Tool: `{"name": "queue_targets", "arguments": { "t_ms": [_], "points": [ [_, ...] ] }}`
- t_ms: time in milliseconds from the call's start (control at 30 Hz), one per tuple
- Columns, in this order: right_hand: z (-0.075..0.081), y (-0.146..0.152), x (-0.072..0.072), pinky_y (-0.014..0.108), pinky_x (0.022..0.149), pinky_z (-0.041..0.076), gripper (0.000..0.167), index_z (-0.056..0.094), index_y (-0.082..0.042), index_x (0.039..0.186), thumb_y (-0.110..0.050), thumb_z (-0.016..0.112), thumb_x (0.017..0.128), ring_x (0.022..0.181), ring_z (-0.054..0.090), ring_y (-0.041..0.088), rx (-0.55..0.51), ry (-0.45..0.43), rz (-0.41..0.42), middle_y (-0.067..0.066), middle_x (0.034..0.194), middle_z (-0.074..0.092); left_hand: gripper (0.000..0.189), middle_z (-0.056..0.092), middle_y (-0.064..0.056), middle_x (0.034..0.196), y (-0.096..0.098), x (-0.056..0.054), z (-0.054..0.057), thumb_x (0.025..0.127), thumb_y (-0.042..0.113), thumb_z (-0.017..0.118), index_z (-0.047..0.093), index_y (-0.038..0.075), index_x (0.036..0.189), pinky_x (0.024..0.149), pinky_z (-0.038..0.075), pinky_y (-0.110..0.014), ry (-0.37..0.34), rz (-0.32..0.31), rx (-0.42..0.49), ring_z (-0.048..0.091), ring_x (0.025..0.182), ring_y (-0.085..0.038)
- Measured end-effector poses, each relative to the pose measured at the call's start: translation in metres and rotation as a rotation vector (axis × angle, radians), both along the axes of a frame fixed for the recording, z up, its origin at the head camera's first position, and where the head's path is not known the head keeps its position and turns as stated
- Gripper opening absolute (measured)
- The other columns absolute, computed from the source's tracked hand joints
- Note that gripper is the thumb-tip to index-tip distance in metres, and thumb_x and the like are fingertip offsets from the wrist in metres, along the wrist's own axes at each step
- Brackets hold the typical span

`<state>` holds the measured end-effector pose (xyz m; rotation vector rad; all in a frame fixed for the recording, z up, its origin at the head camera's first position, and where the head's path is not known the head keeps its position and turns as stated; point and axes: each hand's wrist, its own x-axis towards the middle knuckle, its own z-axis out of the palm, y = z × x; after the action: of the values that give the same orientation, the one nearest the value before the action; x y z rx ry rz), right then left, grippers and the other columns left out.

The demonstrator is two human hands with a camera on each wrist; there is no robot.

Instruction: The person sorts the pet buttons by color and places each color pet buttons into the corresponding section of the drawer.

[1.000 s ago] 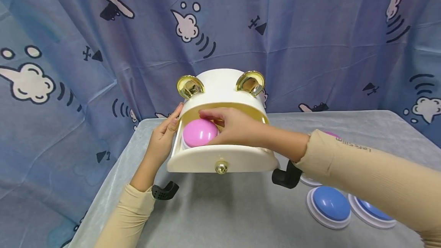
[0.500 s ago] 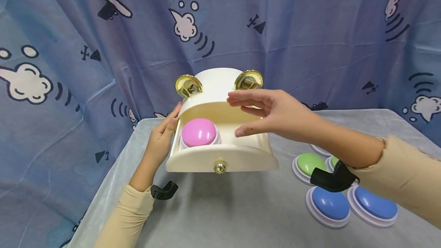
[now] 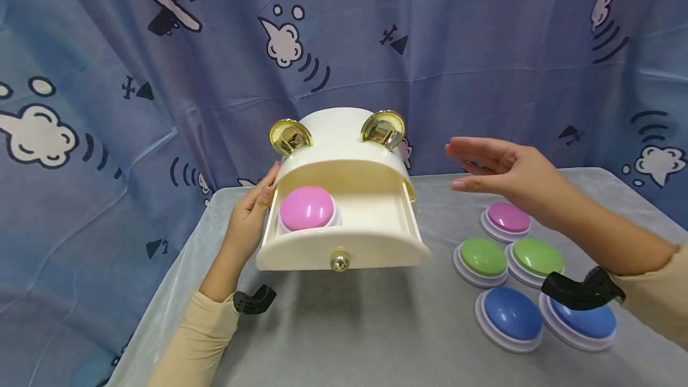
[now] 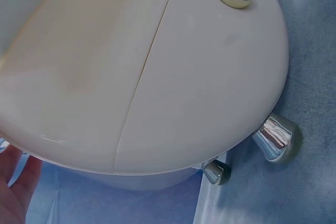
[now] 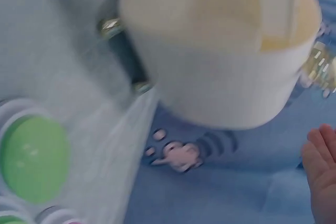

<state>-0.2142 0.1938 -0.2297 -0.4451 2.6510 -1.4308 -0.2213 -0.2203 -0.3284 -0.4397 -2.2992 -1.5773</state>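
we rest our left hand (image 3: 248, 217), fingers straight, against the white cabinet (image 3: 338, 143) at nine o'clock; our right hand (image 3: 507, 173) hovers toward three, thumb and fingers apart; a pink button (image 3: 307, 208) sits in the drawer (image 3: 381, 249) at nine.

- Cabinet (image 3: 340, 130) stood on table (image 3: 408, 345), curtain (image 3: 355, 34) behind.
- One button (image 3: 306, 208) lay at left in upper drawer (image 3: 387, 248).
- Five buttons (image 3: 484, 257) sat on table, right of cabinet.
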Motion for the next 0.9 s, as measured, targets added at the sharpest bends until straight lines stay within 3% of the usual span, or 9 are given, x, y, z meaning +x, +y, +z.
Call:
{"name": "queue_targets", "arguments": {
  "t_ms": [67, 200, 333, 433, 500, 567, 667, 900],
  "points": [
    [-0.007, 0.008, -0.004, 0.008, 0.086, 0.051, 0.072, 0.039, -0.023, 0.154, -0.033, 0.074, 0.091, 0.142, 0.045, 0.018, 0.038, -0.019, -0.042, 0.005, 0.157, 0.043, 0.044, 0.038, 0.007, 0.159, -0.001, 0.001, 0.0, 0.11, 0.03, 0.036, 0.042, 0.019, 0.152, 0.124, 0.027, -0.033, -0.001, 0.001, 0.005, 0.033, 0.148, -0.01],
    [-0.024, 0.027, -0.015, 0.005, 0.085, 0.049, 0.072, 0.037, -0.021, 0.155, -0.036, 0.071, 0.093, 0.137, 0.05, 0.007, 0.066, -0.023, -0.09, 0.006, 0.156, 0.044, 0.044, 0.038, 0.008, 0.159, -0.001, 0.001, 0.0, 0.109, 0.031, 0.036, 0.042, 0.02, 0.152, 0.124, 0.026, -0.033, 0.002, 0.005, 0.006, 0.033, 0.148, -0.01],
    [-0.039, 0.048, -0.025, 0.003, 0.087, 0.047, 0.073, 0.032, -0.017, 0.157, -0.037, 0.067, 0.096, 0.144, 0.043, 0.02, 0.091, -0.044, -0.117, 0.012, 0.159, 0.039, 0.044, 0.038, 0.007, 0.158, -0.002, 0.001, 0.001, 0.109, 0.03, 0.037, 0.043, 0.02, 0.152, 0.124, 0.026, -0.033, 0.007, 0.01, 0.003, 0.033, 0.148, -0.011],
    [-0.05, 0.061, -0.031, 0.027, 0.109, 0.046, 0.079, 0.025, -0.015, 0.159, -0.041, 0.064, 0.096, 0.149, 0.029, 0.037, 0.099, -0.084, -0.157, 0.017, 0.162, 0.03, 0.044, 0.038, 0.007, 0.159, -0.002, 0.001, 0.001, 0.109, 0.03, 0.037, 0.043, 0.02, 0.152, 0.124, 0.026, -0.033, 0.005, 0.007, 0.006, 0.033, 0.148, -0.011],
    [-0.058, 0.069, -0.033, 0.049, 0.119, 0.033, 0.084, 0.02, -0.012, 0.16, -0.045, 0.063, 0.096, 0.15, 0.022, 0.042, 0.082, -0.111, -0.187, 0.02, 0.163, 0.024, 0.044, 0.038, 0.008, 0.159, -0.002, 0.001, 0.001, 0.109, 0.031, 0.037, 0.043, 0.02, 0.152, 0.124, 0.026, -0.033, 0.001, 0.006, 0.008, 0.033, 0.148, -0.01],
    [-0.067, 0.075, -0.036, 0.066, 0.117, 0.02, 0.089, 0.014, -0.009, 0.16, -0.047, 0.063, 0.096, 0.15, 0.016, 0.045, 0.042, -0.148, -0.211, 0.022, 0.164, 0.017, 0.044, 0.038, 0.008, 0.159, -0.002, 0.002, 0.001, 0.109, 0.032, 0.037, 0.043, 0.021, 0.152, 0.124, 0.026, -0.034, -0.003, 0.006, 0.008, 0.032, 0.149, -0.01],
    [-0.081, 0.085, -0.041, 0.067, 0.119, 0.013, 0.095, 0.009, -0.007, 0.16, -0.052, 0.061, 0.095, 0.151, 0.012, 0.046, -0.005, -0.193, -0.249, 0.022, 0.165, 0.011, 0.044, 0.038, 0.008, 0.159, -0.002, 0.002, 0.001, 0.109, 0.031, 0.037, 0.042, 0.02, 0.152, 0.124, 0.026, -0.034, -0.002, 0.003, 0.01, 0.032, 0.149, -0.011],
    [-0.104, 0.102, -0.048, 0.061, 0.122, 0.012, 0.101, 0.004, -0.005, 0.16, -0.056, 0.06, 0.094, 0.152, 0.007, 0.044, -0.065, -0.271, -0.322, 0.021, 0.166, 0.003, 0.044, 0.038, 0.008, 0.159, -0.001, 0.002, 0.001, 0.109, 0.03, 0.036, 0.043, 0.02, 0.152, 0.124, 0.026, -0.034, 0.002, 0.005, 0.005, 0.033, 0.148, -0.011]
  ]
}}
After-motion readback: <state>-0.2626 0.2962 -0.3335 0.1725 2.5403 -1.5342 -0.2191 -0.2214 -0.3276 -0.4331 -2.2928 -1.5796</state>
